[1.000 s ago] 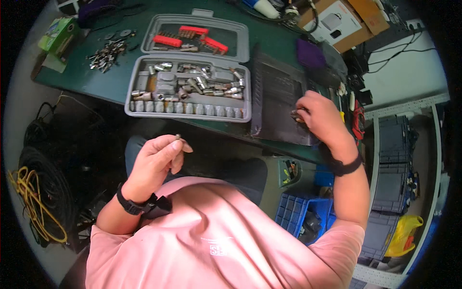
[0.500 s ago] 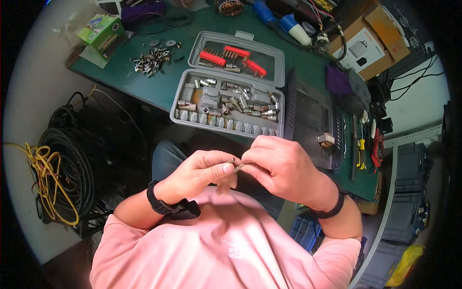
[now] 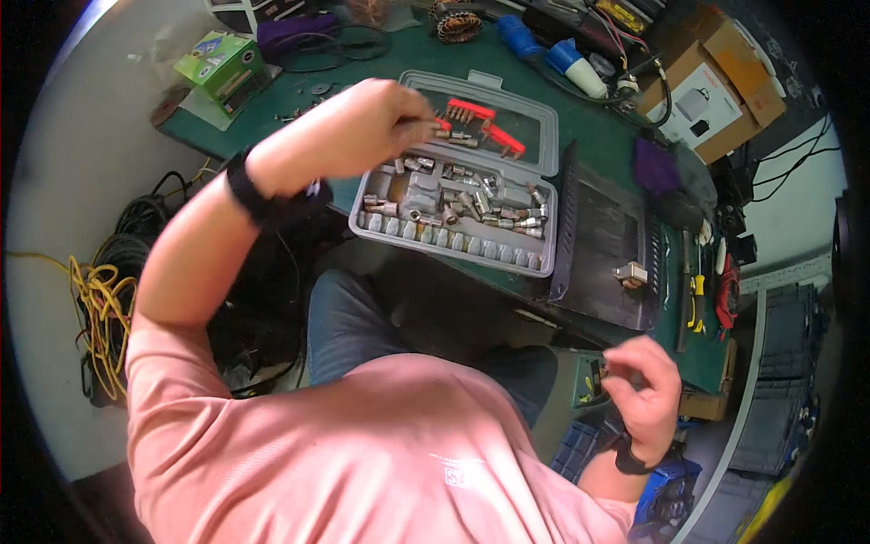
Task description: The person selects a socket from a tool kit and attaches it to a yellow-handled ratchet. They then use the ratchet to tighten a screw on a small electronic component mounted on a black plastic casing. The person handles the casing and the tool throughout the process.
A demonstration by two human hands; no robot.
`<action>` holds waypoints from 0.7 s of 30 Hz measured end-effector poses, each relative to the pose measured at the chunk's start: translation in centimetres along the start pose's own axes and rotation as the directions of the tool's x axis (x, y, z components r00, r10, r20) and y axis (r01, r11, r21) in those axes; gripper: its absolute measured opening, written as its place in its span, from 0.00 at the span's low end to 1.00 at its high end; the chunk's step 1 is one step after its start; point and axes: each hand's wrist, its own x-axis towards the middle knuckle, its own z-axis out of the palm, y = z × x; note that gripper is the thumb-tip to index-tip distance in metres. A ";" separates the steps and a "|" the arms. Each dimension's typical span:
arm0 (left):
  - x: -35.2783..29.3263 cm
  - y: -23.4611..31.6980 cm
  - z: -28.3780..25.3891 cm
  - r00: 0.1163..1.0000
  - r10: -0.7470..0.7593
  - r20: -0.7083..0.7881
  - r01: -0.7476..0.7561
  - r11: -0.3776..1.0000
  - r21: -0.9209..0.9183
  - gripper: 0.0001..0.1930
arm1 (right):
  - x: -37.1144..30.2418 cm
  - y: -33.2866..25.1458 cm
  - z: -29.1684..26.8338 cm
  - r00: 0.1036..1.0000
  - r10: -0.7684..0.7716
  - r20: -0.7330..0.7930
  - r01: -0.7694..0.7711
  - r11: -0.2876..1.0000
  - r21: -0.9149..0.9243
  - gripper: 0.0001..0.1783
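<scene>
My left hand reaches over the left side of a grey socket case, beside its raised lid. Its fingers are bent together and slightly blurred; whatever they hold is hidden. Red bit holders with metal bits lie in the lid, partly covered by that hand. Loose silver sockets fill the case's lower half. Off the table's near edge at the right, my right hand is curled with thumb and forefinger close together. Anything between those fingers is too small to make out.
A black metal panel with a small metal block lies right of the case. Tools line the table's right side. A green box stands back left, a cardboard box back right. Coiled yellow cable hangs at left.
My hands were together over my lap with a small metal piece between them. The left has gone up and forward to the case lid; the right has moved down and to the right.
</scene>
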 end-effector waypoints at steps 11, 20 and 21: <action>6.7 -6.5 2.8 0.989 -0.114 0.095 0.079 0.946 0.314 0.11 | -5.7 4.1 -1.1 0.957 0.289 -0.026 -0.289 0.957 0.012 0.17; 4.7 -5.3 1.8 0.991 -0.133 -0.026 0.135 0.955 0.263 0.13 | -4.7 4.8 -0.1 0.966 0.252 0.056 -0.253 0.967 0.006 0.19; 4.1 -5.3 1.3 0.987 -0.143 -0.073 0.156 0.958 0.241 0.14 | -4.4 4.5 -0.2 0.968 0.243 0.068 -0.244 0.970 -0.001 0.19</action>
